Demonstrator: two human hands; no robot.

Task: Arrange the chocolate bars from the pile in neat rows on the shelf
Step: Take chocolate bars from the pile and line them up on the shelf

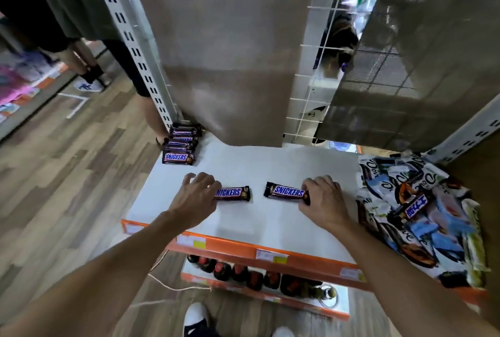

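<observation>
Chocolate bar [234, 193] on the shelf [243, 166] is pinched at its end by the left hand [196, 197]; a second bar [285, 191] is pinched by the right hand [324, 198] (pile [416, 214] lying just beside).

Two bare arms are seen, each ending in a hand: the left hand [196, 196] and the right hand [323, 198]. White shoes [196, 316] are worn. Dark cloth [201, 330] is seen above one shoe.
</observation>
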